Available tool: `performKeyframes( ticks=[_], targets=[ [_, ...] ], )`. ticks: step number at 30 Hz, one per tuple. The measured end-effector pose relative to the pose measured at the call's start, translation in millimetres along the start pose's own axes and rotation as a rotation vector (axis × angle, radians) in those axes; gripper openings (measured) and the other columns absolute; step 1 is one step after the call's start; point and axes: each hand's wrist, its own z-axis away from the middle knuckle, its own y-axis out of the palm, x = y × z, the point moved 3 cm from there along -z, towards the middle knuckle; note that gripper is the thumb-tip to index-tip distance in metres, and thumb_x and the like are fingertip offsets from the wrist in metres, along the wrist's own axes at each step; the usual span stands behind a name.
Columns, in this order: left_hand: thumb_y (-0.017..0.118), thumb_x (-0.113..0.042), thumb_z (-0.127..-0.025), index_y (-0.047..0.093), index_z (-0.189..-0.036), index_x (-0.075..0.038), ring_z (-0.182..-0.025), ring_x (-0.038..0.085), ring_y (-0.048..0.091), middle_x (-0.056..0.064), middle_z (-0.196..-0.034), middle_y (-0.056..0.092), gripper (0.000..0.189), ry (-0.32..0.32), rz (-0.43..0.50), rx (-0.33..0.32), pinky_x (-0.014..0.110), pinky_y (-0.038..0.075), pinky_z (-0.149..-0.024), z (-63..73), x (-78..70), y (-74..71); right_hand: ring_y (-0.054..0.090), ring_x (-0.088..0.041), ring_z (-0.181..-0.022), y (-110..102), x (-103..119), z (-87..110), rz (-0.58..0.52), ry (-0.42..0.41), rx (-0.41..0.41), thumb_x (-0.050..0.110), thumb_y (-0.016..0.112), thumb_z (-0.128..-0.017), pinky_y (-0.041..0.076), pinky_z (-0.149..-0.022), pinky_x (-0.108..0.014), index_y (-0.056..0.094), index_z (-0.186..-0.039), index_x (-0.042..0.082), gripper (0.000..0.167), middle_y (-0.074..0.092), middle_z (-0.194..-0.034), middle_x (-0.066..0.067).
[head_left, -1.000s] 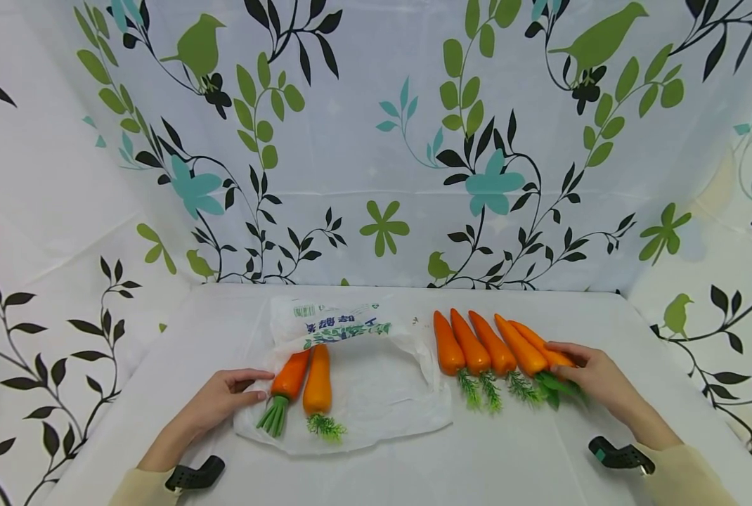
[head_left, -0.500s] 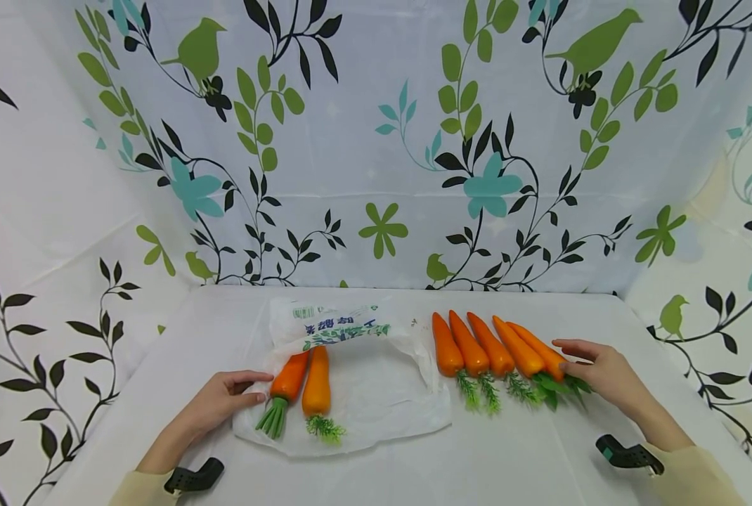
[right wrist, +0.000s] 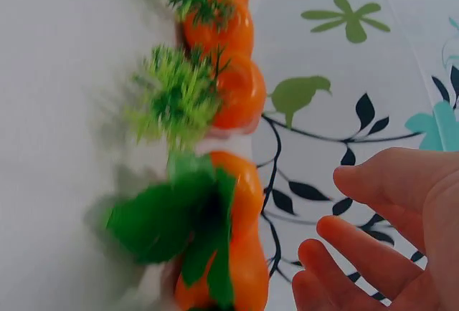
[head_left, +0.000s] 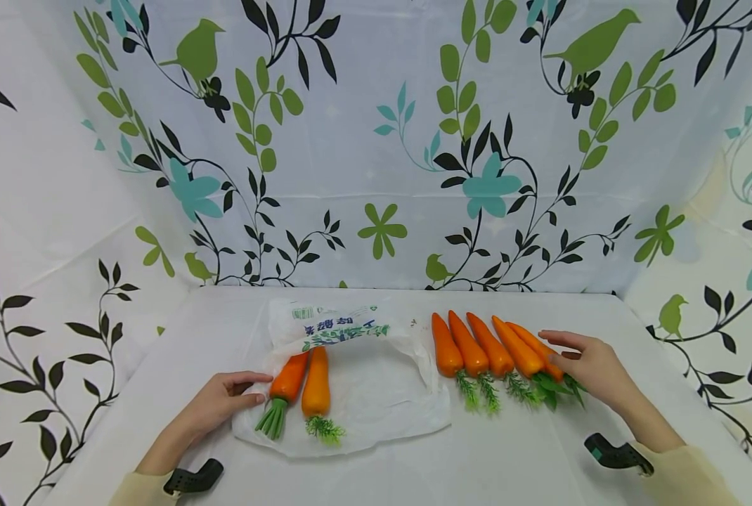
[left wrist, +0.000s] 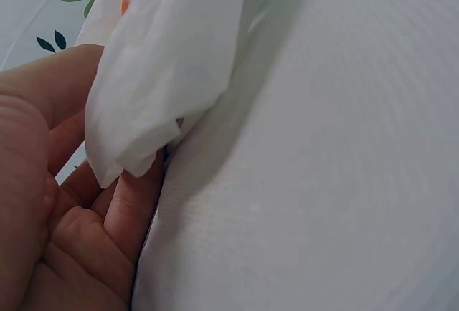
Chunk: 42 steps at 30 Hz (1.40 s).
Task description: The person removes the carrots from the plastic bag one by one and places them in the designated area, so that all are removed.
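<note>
My left hand [head_left: 220,399] rests at the left edge of a white plastic bag [head_left: 382,407], thumb and forefinger apart. The bag's edge [left wrist: 165,67] covers some fingertips in the left wrist view. Close to those fingertips lies a carrot with green stalks [head_left: 289,376], and beside it a second carrot [head_left: 316,383], both with their tips under the bag's printed flap. My right hand [head_left: 587,365] hovers with loose fingers at the rightmost carrot [head_left: 534,344]; contact is hard to tell. In the right wrist view, this hand [right wrist: 394,232] is apart from the carrots with nothing in its grasp.
Left of the rightmost carrot, several more carrots [head_left: 474,348] lie in a row, tips away, feathery greens toward the front. All rests on a white-covered table [head_left: 509,457]. A leaf-and-bird patterned curtain [head_left: 351,140] closes off the back and sides.
My right hand first drew back right from the rightmost carrot, then came left again, now slightly higher over it. The left hand, bag and carrots stay where they were.
</note>
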Motion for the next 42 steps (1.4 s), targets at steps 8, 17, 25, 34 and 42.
performKeyframes(
  ticks=[8, 17, 25, 34, 42],
  targets=[
    [0.076, -0.02, -0.089, 0.069, -0.124, -0.004, -0.12, 0.007, 0.053, 0.013, -0.131, 0.063, 0.04, -0.001, -0.011, -0.002, 0.012, 0.038, -0.094, -0.4, 0.1, -0.1, 0.063, -0.04, -0.107, 17.7, 30.7, -4.8, -0.041, -0.046, -0.021, 0.012, 0.068, -0.093, 0.057, -0.08, -0.035, 0.065, -0.129, 0.002, 0.038, 0.06, -0.13, -0.025],
    [0.076, -0.02, -0.089, 0.069, -0.124, -0.004, -0.119, 0.008, 0.055, 0.014, -0.132, 0.062, 0.04, 0.011, -0.014, 0.005, 0.012, 0.039, -0.094, -0.1, -0.4, 0.2, 0.062, -0.033, -0.1, 48.0, 66.5, -10.0, -0.102, -0.126, 0.002, 0.01, 0.072, -0.09, 0.053, -0.071, -0.028, 0.07, -0.124, 0.009, 0.034, 0.064, -0.127, -0.017],
    [0.076, -0.02, -0.089, 0.069, -0.124, -0.004, -0.12, 0.007, 0.053, 0.013, -0.132, 0.062, 0.04, 0.0, -0.005, 0.003, 0.012, 0.038, -0.094, 0.3, -0.8, 0.2, 0.059, -0.019, -0.085, 83.1, 91.4, -16.7, -0.12, -0.23, 0.055, 0.011, 0.075, -0.088, 0.052, -0.071, -0.026, 0.072, -0.117, 0.01, 0.029, 0.071, -0.111, -0.005],
    [0.076, -0.021, -0.089, 0.07, -0.124, -0.006, -0.121, 0.005, 0.052, 0.012, -0.133, 0.061, 0.039, -0.001, -0.025, -0.001, 0.012, 0.037, -0.094, -0.1, -1.4, -0.2, 0.064, -0.021, -0.092, 122.8, 123.4, -23.6, -0.208, -0.278, 0.163, 0.008, 0.072, -0.09, 0.056, -0.08, -0.03, 0.073, -0.117, 0.012, 0.027, 0.07, -0.11, -0.008],
    [0.076, -0.024, -0.09, 0.071, -0.123, -0.008, -0.122, 0.007, 0.051, 0.01, -0.132, 0.063, 0.038, 0.002, -0.082, -0.009, 0.011, 0.036, -0.094, 0.2, -2.2, 0.0, 0.063, -0.027, -0.108, 162.0, 153.9, -32.3, -0.316, -0.327, 0.303, 0.007, 0.068, -0.093, 0.054, -0.088, -0.033, 0.069, -0.122, 0.005, 0.029, 0.068, -0.12, -0.009]
  ],
)
